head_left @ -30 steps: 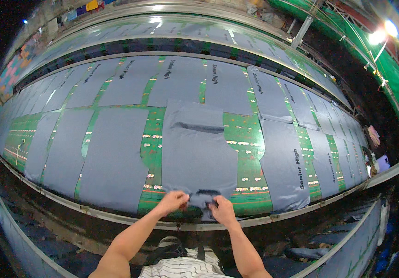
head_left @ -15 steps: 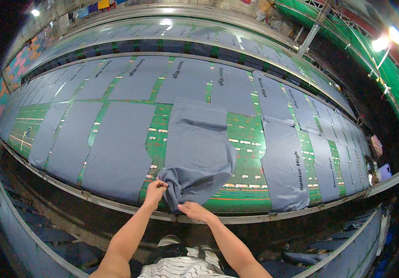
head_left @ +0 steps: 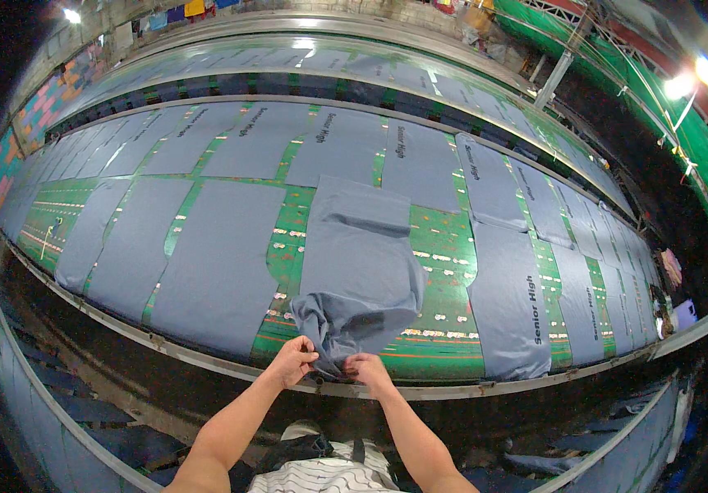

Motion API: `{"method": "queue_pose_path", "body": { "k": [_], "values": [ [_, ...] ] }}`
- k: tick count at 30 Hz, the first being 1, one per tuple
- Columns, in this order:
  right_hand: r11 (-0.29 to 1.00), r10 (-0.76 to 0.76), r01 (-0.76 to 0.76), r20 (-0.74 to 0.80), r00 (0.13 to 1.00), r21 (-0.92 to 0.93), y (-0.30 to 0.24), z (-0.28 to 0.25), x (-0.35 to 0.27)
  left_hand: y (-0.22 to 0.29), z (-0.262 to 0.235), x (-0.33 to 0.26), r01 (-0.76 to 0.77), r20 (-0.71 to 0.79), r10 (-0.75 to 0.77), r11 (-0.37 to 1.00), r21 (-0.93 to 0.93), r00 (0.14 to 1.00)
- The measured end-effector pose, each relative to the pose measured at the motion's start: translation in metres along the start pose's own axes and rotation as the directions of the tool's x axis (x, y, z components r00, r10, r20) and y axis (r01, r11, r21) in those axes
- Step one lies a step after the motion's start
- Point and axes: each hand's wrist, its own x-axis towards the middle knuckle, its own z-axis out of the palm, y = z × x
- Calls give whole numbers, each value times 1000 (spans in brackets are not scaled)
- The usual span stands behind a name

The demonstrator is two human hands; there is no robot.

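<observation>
A blue-grey fabric panel (head_left: 356, 255) lies in front of me on the long green printing table (head_left: 439, 246). Its far part is fairly flat, with a crease across it, while its near end is bunched into folds at the table's front edge. My left hand (head_left: 293, 363) pinches the left side of that bunched end with thumb and fingertips. On the other side of the folds, my right hand (head_left: 368, 371) has its fingers closed on the cloth near the table rim. The fingertips of both hands are partly hidden against the fabric.
Similar panels lie either side, such as a plain one (head_left: 218, 255) on the left and a dark-printed one (head_left: 506, 296) on the right. A metal rail (head_left: 420, 391) edges the table. Another panel-covered table (head_left: 239, 62) stands beyond; a lower rack (head_left: 58, 403) is behind me.
My left hand has come down and right, toward the table edge. My right hand has shifted slightly right, and the bunched near end is drawn closer to the rail.
</observation>
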Motion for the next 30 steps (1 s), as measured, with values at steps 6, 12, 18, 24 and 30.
{"method": "queue_pose_path", "body": {
  "k": [6, 12, 18, 24, 30],
  "values": [
    [989, 82, -47, -261, 962, 138, 1, -1, 4, 25, 40, -6, 72, 207, 35, 871, -486, 978],
    [845, 273, -231, -18, 962, 483, -33, 1, -10, 51, 53, -12, 113, 138, -46, 839, -532, 989],
    [709, -40, 186, -224, 974, 681, -41, -4, -7, 71, 37, -6, -168, -13, 168, 985, 28, 986],
    [811, -267, 489, -539, 799, 323, -53, -63, 23, 70, -2, 7, -267, -102, 453, 678, 685, 886],
    [766, -320, 439, -314, 894, 469, -76, -69, 10, 71, 16, 4, -238, -244, 389, 844, 482, 888]
  ]
}}
